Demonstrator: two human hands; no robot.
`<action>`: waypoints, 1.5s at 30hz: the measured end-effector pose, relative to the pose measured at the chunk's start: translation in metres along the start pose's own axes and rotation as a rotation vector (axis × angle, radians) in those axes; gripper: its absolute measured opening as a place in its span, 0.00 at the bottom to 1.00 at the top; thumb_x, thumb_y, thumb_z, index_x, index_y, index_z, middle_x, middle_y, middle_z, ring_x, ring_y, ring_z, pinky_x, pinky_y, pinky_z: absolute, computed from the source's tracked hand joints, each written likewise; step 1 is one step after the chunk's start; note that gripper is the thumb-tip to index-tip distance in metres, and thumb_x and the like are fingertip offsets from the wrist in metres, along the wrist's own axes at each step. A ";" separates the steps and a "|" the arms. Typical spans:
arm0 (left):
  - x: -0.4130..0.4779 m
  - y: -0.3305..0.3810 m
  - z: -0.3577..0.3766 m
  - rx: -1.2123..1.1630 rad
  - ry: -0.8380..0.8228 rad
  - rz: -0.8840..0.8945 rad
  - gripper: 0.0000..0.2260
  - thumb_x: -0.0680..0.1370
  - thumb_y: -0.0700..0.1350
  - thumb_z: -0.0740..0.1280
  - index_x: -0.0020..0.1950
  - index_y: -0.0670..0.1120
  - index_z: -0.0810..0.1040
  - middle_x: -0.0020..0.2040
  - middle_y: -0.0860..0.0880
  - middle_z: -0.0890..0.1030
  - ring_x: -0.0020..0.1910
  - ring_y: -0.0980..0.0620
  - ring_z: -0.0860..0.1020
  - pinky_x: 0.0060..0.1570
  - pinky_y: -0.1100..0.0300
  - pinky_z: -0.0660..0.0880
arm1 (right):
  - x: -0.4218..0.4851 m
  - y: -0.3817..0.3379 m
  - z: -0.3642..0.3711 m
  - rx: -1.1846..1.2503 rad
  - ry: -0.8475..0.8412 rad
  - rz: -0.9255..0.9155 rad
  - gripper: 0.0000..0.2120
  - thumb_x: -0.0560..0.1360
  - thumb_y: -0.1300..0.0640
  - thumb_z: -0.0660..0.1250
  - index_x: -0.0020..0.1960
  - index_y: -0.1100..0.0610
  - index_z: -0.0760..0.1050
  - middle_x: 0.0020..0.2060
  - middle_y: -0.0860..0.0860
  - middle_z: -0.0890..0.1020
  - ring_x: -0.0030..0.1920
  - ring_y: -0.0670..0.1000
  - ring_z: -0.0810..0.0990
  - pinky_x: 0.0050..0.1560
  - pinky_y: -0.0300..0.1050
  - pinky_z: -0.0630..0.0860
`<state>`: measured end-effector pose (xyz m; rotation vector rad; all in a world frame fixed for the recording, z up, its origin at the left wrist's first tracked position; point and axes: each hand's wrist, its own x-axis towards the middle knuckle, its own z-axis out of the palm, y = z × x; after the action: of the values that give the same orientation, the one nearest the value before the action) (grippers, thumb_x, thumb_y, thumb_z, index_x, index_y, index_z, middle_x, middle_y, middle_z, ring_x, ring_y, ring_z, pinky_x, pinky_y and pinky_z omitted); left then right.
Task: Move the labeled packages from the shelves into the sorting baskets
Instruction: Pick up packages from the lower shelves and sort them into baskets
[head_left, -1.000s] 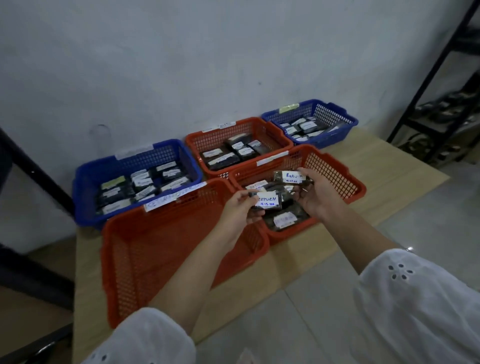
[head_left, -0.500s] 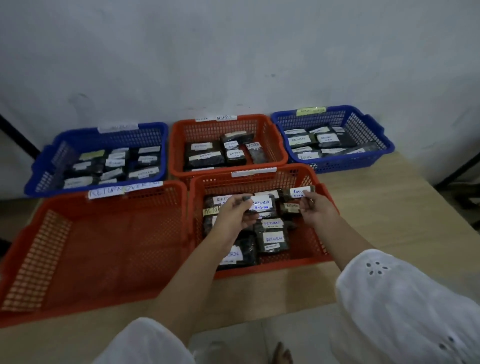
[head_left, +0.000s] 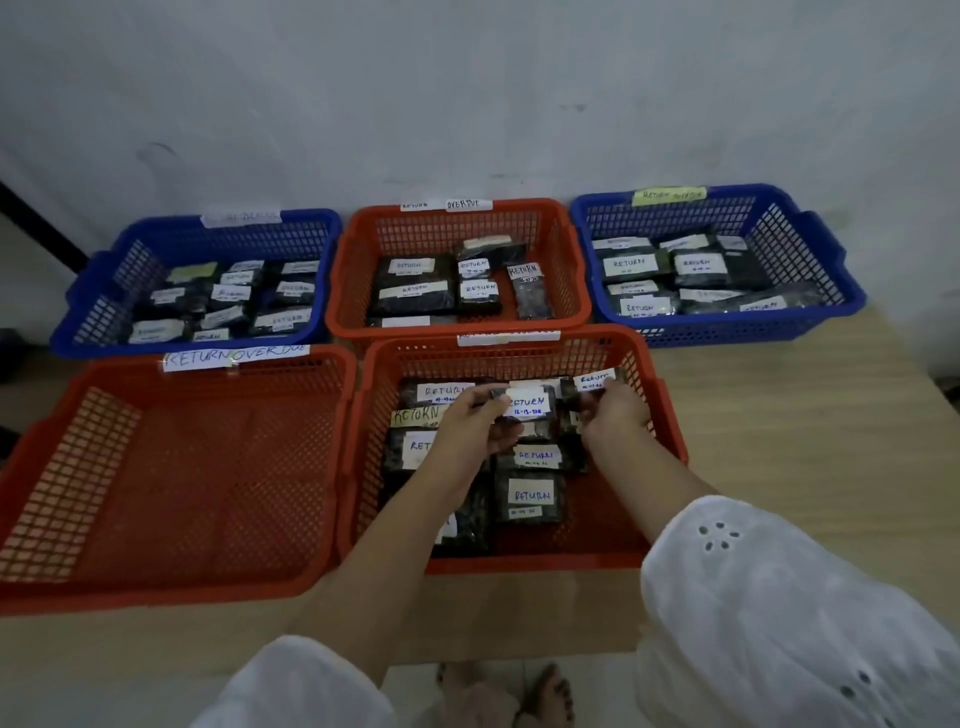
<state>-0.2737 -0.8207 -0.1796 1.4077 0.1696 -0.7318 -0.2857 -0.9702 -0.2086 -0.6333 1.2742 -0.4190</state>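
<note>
Head view shows the left hand (head_left: 470, 423) pinching a dark flat package (head_left: 524, 410) with a white paper label, the right hand (head_left: 613, 415) pinching another labeled package (head_left: 592, 383), both over the front-right red mesh basket (head_left: 670, 441) on the worktop (head_left: 810, 441).

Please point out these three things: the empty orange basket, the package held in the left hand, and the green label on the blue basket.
empty orange basket (head_left: 62, 499): head view, left wall.
package (head_left: 527, 408): head view, white label.
green label (head_left: 669, 195): head view, middle.

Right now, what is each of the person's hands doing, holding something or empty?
Left hand: closed on a dark package labeled RETURN, over the front red basket.
Right hand: closed on another labeled package there.
</note>
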 end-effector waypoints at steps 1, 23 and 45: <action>0.002 0.001 0.001 0.003 0.005 -0.002 0.04 0.80 0.40 0.63 0.53 0.46 0.75 0.44 0.47 0.77 0.39 0.51 0.80 0.41 0.61 0.78 | 0.001 0.000 -0.002 -0.012 -0.008 -0.009 0.12 0.79 0.61 0.59 0.38 0.57 0.74 0.32 0.51 0.77 0.26 0.46 0.73 0.17 0.30 0.65; -0.029 -0.028 0.002 0.083 -0.074 0.002 0.05 0.80 0.39 0.62 0.54 0.46 0.74 0.38 0.48 0.78 0.36 0.52 0.79 0.41 0.61 0.78 | -0.021 0.007 -0.085 -0.800 -0.312 -0.160 0.07 0.79 0.64 0.51 0.54 0.55 0.63 0.38 0.56 0.78 0.28 0.53 0.75 0.30 0.45 0.75; -0.032 -0.031 0.002 0.052 -0.049 0.001 0.07 0.80 0.39 0.62 0.57 0.44 0.74 0.46 0.47 0.78 0.40 0.51 0.80 0.44 0.60 0.79 | -0.022 0.021 -0.088 -1.459 -0.123 -0.594 0.18 0.77 0.56 0.61 0.67 0.56 0.69 0.64 0.59 0.70 0.61 0.62 0.74 0.61 0.55 0.71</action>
<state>-0.3158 -0.8103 -0.1883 1.4380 0.1124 -0.7737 -0.3771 -0.9584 -0.2194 -2.2500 1.0976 0.1725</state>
